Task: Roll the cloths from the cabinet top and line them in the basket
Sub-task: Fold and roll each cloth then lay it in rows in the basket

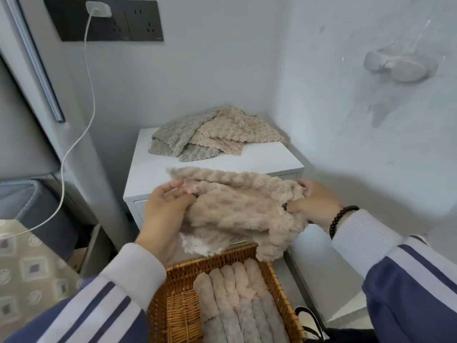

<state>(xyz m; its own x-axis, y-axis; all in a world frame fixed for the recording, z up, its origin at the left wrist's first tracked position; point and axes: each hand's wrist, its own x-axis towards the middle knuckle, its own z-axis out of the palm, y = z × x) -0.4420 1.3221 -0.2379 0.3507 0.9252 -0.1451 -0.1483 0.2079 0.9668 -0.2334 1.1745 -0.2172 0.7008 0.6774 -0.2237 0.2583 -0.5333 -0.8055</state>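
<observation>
A fluffy beige cloth [244, 209] hangs crumpled in the air between the cabinet and the basket. My left hand [165, 209] grips its left edge and my right hand [314, 201] pinches its right edge. On the white cabinet top [153, 169] lies a loose heap of grey cloths [178, 137] and beige cloths [237, 132]. Below my hands stands a wicker basket [178, 310] with several rolled beige and grey cloths [237, 300] lined side by side along its right half.
A white cable [81, 134] hangs from a wall socket at the left. A patterned surface [29, 268] lies at the lower left. White walls close in behind and to the right, and a white wall hook [400, 65] sits high on the right wall.
</observation>
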